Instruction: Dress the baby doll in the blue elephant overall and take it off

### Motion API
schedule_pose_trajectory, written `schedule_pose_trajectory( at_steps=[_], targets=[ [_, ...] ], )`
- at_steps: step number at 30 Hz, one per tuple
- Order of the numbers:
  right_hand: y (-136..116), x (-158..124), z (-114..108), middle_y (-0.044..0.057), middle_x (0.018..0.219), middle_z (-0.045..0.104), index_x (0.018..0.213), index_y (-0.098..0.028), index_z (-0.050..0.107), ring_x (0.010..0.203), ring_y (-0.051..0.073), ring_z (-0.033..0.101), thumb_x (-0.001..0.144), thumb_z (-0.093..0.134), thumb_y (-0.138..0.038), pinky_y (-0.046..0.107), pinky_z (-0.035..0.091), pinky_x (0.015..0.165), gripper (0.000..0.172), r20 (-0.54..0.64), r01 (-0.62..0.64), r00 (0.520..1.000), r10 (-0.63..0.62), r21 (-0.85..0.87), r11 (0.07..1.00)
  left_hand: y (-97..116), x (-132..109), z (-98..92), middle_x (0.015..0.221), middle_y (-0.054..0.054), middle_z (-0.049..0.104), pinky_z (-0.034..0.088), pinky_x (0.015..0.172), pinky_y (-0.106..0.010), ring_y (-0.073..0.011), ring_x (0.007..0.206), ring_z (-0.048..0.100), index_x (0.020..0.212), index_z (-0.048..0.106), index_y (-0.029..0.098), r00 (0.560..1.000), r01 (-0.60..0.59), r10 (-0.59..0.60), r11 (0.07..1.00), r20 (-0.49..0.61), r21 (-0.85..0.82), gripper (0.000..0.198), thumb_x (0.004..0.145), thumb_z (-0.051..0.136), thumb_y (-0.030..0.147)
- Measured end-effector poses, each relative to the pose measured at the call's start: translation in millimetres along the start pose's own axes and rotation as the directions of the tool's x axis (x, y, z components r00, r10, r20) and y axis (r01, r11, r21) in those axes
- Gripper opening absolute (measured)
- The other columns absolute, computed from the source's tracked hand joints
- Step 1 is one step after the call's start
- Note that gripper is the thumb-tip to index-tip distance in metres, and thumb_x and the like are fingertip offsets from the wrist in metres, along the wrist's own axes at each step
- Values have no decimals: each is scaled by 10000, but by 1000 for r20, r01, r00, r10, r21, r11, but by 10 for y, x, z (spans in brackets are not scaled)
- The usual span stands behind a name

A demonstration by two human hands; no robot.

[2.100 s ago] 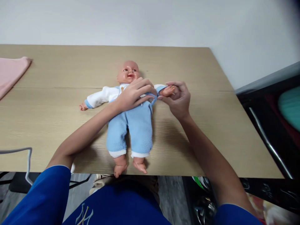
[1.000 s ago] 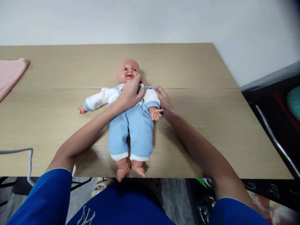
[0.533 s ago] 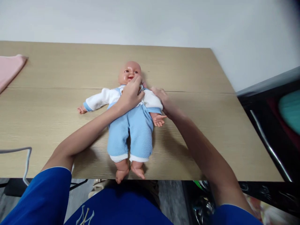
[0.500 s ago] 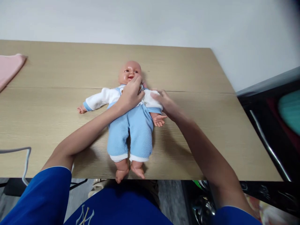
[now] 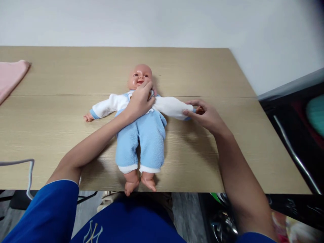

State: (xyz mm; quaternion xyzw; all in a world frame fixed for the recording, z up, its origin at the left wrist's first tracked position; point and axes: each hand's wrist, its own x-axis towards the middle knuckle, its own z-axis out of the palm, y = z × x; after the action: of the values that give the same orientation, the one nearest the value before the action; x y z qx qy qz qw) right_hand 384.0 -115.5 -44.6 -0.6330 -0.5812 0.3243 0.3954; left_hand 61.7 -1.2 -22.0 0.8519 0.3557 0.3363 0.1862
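The right hand (image 5: pixel 206 116) pinches the right-side sleeve (image 5: pixel 172 107) near its end — best eased straight outward, without tugging, while the left hand (image 5: pixel 141 100) steadies the doll (image 5: pixel 141 138); whether those curled fingers hold cloth is hidden. The doll lies face-up on the table (image 5: pixel 63 76), long axis near-to-far, head (image 5: pixel 140 73) far, feet (image 5: pixel 132 183) at the near edge.

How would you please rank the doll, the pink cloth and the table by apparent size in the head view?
1. Table
2. Doll
3. Pink cloth, judged by its visible part; the picture edge crops it.
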Motion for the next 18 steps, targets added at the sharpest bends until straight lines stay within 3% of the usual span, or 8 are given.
schedule_pose_trajectory(
  at_steps=[3, 7, 9, 12, 14, 18],
  targets=[
    [159, 26, 108, 26, 850, 760, 1167, -260, 879, 692, 194, 634, 774, 997, -868, 340, 551, 611, 733, -93, 5, 996, 1, 62, 998, 11, -16, -8, 1243, -152, 767, 574, 1067, -505, -339, 1157, 720, 1106, 677, 243, 1000, 2, -2, 1000, 18, -13, 233, 941, 620, 89],
    [270, 20, 220, 76, 1023, 839, 1175, -283, 847, 835, 256, 738, 845, 954, -834, 414, 673, 766, 651, -192, 20, 981, -18, 9, 1000, 31, -36, -27, 1284, -168, 732, 581, 1099, -534, -351, 1187, 708, 1172, 703, 244, 999, -29, 30, 999, 42, -21, 179, 1018, 638, 180],
    [213, -28, 270, 125, 1163, 857, 1212, -279, 829, 1018, 323, 787, 941, 887, -767, 520, 703, 946, 561, -272, 68, 958, -91, -93, 993, 71, -42, -65, 1336, -185, 713, 560, 1158, -581, -381, 1281, 681, 1221, 713, 253, 998, -63, 63, 998, 31, -1, 163, 1064, 669, 265],
    [-35, -179, 392, 191, 1362, 825, 1271, -252, 808, 1345, 426, 740, 1072, 746, -621, 701, 566, 1243, 424, -390, 195, 864, -320, -328, 924, 190, -87, -191, 1425, -201, 695, 477, 1268, -667, -423, 1446, 615, 1290, 719, 266, 994, -106, 106, 994, -15, 29, 223, 1131, 686, 418],
    [-244, -310, 524, 173, 1349, 830, 1258, -275, 809, 1373, 431, 730, 1114, 684, -546, 706, 514, 1292, 332, -328, 295, 847, -418, -365, 883, 282, -171, -314, 1448, -192, 699, 445, 1295, -691, -428, 1487, 603, 1311, 719, 279, 994, -102, 104, 994, -39, 36, 278, 1171, 650, 508],
    [-486, -487, 843, 107, 1166, 842, 1115, -334, 801, 1192, 389, 758, 1083, 761, -542, 611, 583, 1180, 214, -38, 416, 906, -421, -98, 904, 343, -486, -548, 1380, -161, 733, 469, 1280, -650, -403, 1424, 651, 1276, 706, 282, 995, -40, 44, 998, -92, 44, 362, 1213, 562, 607]
  ],
)
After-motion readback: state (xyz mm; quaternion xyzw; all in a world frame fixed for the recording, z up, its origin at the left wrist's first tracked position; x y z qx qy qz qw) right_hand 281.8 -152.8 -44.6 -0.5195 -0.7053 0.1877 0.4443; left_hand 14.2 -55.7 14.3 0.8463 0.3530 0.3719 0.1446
